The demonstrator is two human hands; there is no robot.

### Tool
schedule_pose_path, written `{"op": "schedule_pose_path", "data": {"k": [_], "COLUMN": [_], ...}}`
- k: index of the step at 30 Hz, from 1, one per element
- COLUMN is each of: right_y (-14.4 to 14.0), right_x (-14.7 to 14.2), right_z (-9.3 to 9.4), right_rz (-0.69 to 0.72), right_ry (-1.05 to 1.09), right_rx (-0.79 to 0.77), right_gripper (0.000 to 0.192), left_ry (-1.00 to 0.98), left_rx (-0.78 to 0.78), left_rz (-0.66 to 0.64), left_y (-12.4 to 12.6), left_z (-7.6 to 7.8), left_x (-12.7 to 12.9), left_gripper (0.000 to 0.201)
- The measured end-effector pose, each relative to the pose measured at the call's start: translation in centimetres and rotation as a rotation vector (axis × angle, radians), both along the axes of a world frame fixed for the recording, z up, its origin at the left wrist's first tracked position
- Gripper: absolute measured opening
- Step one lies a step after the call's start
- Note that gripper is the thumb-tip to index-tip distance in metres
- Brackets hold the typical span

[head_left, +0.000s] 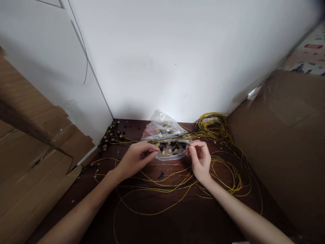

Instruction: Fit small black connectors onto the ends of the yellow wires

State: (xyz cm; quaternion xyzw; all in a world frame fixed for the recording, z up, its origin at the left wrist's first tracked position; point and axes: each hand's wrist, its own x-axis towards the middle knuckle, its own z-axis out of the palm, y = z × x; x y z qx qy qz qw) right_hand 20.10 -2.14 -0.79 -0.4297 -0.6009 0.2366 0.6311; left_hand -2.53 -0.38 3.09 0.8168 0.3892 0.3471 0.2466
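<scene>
My left hand (pixel 137 157) is closed in a pinch, and a thin wire (pixel 165 149) seems to stretch from its fingertips. Between the thumb and forefinger of my right hand (pixel 200 161) sits a small black connector piece (pixel 188 144); its exact shape is partly covered by the fingers. Behind and between both hands, a clear plastic bag (pixel 162 118) lies with its mouth toward me. Several small black and yellow connectors (pixel 175 148) are in its opening. A single black piece (pixel 161 175) lies on the dark table (pixel 177 223), nearer to me than the hands.
Coiled yellow and black wires (pixel 212 123) lie at the back right, and more yellow wire loops (pixel 232 176) spread beside my right wrist. More connectors (pixel 111 132) are heaped in the back left corner. Cardboard (pixel 38 156) stands left, a box (pixel 284 135) right, a white wall (pixel 152 61) behind.
</scene>
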Motion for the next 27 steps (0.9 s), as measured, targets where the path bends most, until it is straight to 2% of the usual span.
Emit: {"op": "schedule_pose_path", "data": {"k": [3,7,12,16,21,24,27], "right_y": [0.1,0.4,0.9,1.5,1.7,1.7,1.7], "right_x": [-0.1,-0.2,0.4,0.9,1.1,1.1,1.1], "right_z": [-0.2,0.0,0.3,0.3,0.2,0.2,0.2], "right_rz": [0.043,0.044,0.023,-0.013,-0.026,-0.006,-0.006], "right_ry": [0.162,0.273,0.394,0.423,0.452,0.466,0.453], "right_rx": [0.009,-0.010,-0.035,-0.042,-0.052,-0.048,-0.049], "right_gripper": [0.006,0.012,0.014,0.017,0.021,0.020,0.020], "left_ry": [-0.008,-0.005,-0.184,-0.295,-0.290,-0.151,0.060], "left_rx": [0.047,0.071,-0.011,-0.020,-0.013,0.027,0.122], "left_rz": [-0.006,0.039,0.258,0.441,0.431,0.394,0.268], "left_y": [0.4,0.7,0.8,1.2,1.7,1.9,2.2], "left_z": [0.1,0.6,2.0,2.3,1.7,1.4,0.9], "left_x": [-0.6,-1.3,-2.2,-2.9,-3.2,-3.2,-3.4], "left_gripper": [0.015,0.016,0.020,0.024,0.026,0.024,0.020]}}
